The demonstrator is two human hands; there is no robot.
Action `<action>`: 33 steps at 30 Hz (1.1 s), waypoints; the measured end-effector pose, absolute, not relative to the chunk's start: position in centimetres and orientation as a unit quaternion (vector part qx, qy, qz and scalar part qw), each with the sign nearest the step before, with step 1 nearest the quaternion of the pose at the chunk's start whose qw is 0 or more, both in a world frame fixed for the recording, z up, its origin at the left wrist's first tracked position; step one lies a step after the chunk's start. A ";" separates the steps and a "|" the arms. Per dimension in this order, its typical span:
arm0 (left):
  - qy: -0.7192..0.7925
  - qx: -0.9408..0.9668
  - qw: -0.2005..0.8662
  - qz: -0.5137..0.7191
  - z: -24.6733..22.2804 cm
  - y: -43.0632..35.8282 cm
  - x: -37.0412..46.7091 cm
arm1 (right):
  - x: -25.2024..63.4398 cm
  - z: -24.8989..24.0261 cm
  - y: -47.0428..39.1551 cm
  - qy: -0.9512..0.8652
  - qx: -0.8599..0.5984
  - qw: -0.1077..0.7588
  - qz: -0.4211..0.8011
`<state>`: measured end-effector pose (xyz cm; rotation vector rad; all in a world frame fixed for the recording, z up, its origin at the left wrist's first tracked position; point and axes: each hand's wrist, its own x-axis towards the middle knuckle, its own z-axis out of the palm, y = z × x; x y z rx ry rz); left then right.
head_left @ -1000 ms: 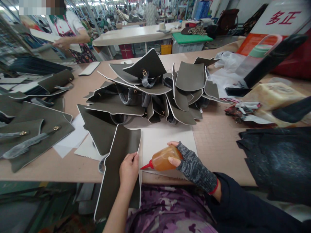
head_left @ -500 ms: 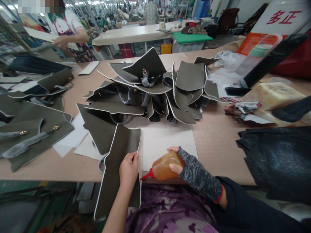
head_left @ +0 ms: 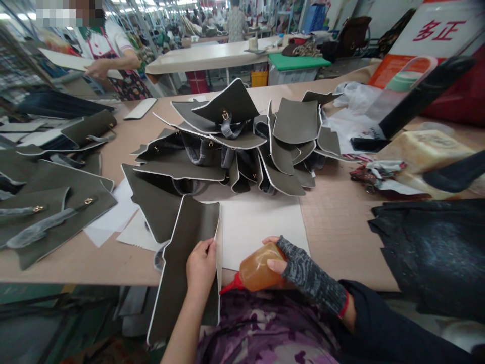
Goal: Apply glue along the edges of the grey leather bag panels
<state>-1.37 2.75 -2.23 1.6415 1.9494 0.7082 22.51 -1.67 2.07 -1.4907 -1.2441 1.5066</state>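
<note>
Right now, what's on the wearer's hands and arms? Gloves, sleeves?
Left hand is bare, and the forearm shows no sleeve. Right hand wears a fingerless knit glove, mottled grey and black, fingers exposed. A thin red band sits at the wrist, then a dark navy sleeve covers the arm. No rings or watch visible.
</note>
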 end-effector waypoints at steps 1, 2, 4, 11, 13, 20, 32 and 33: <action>0.714 0.602 0.246 0.258 -2.2 2.7 -1.4 | 22.7 2.2 -1.6 -0.438 -0.572 0.331 0.609; 0.714 0.603 0.248 0.255 -2.2 2.7 -1.4 | 22.9 2.3 -1.6 -0.400 -0.565 0.333 0.640; 0.712 0.606 0.255 0.248 -2.2 2.7 -1.4 | 23.4 2.4 -1.5 -0.335 -0.526 0.358 0.695; 0.685 0.665 0.228 0.192 -2.0 1.9 -1.4 | 25.8 1.2 -0.7 -0.093 -0.323 0.486 0.807; 0.686 0.692 0.182 0.131 -1.7 1.6 -1.0 | 26.2 1.3 -0.5 -0.061 -0.283 0.534 0.795; 0.614 0.787 0.047 0.035 -0.7 -0.3 -0.8 | 25.9 2.1 -0.5 -0.055 -0.270 0.592 0.757; 0.783 0.571 0.176 0.173 3.6 -1.4 -8.8 | 29.5 0.6 -0.9 -0.213 -0.431 0.576 0.661; 0.781 0.565 0.200 0.180 3.1 -1.4 -9.1 | 30.0 0.6 -0.8 -0.247 -0.467 0.568 0.631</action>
